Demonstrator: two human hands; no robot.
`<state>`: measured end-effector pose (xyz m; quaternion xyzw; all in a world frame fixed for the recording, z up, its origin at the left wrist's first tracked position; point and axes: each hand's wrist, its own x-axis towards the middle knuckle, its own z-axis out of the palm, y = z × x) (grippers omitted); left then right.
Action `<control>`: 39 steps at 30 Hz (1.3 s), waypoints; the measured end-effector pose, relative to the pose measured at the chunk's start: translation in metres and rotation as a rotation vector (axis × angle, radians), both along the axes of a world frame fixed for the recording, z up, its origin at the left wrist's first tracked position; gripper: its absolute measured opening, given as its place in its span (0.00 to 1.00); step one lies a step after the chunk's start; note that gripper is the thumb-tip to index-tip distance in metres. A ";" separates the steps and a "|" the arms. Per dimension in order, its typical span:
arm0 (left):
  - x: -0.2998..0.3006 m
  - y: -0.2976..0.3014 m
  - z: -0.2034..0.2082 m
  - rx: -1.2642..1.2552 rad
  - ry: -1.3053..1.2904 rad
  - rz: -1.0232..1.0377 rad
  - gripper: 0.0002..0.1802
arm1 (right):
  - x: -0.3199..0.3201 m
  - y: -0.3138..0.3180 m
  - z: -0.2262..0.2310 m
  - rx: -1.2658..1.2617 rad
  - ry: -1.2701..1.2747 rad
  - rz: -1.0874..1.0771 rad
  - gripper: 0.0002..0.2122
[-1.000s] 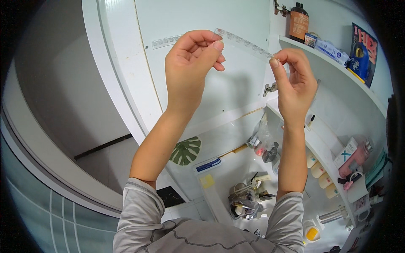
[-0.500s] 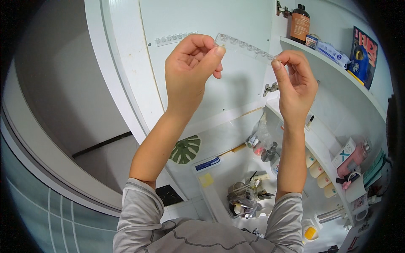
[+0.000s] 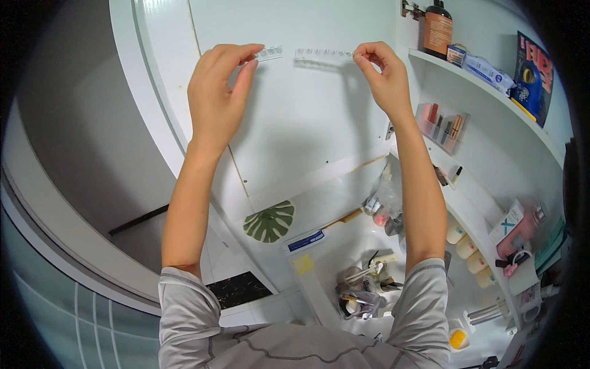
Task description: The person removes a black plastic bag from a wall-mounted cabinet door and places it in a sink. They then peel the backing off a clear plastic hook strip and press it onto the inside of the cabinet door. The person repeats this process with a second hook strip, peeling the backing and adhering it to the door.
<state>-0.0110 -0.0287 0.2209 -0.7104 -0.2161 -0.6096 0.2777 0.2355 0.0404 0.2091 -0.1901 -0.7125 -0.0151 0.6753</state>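
Observation:
Two clear plastic strips with rows of rounded notches are up at the white cabinet door. The left strip (image 3: 271,53) lies along the door, its left end hidden by my left hand (image 3: 218,86). My left thumb is at its lower edge and the fingers at its upper edge, closed around that end. A short gap to the right is the right strip (image 3: 319,54), roughly level with the other. My right hand (image 3: 386,77) pinches its right end between thumb and fingers. A shadow shows just below this strip; whether it touches the door I cannot tell.
To the right, white cabinet shelves (image 3: 491,86) carry a brown bottle (image 3: 437,31), packets and a clear lipstick holder (image 3: 447,132). Below are a cluttered white counter with a brush-filled container (image 3: 362,286), a leaf-shaped mat (image 3: 269,221) and a blue box (image 3: 306,242).
My left hand has let go of the right strip and moved left onto the other strip. My right hand has shifted left and up, bringing its strip level. The lipstick holder has come into view.

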 end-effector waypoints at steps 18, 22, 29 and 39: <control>0.025 -0.045 -0.078 -0.628 -0.210 -1.186 0.08 | -0.019 -0.119 -0.069 -0.621 0.174 0.553 0.03; 0.022 -0.051 -0.079 -0.555 -0.146 -1.119 0.09 | -0.024 -0.121 -0.079 -0.714 0.209 0.735 0.04; 0.032 -0.070 -0.079 -0.506 -0.150 -0.914 0.08 | -0.026 -0.131 -0.108 -0.892 0.322 1.060 0.06; 0.071 -0.095 -0.075 -0.325 0.070 -0.571 0.08 | -0.024 -0.170 -0.142 -0.995 0.453 1.272 0.12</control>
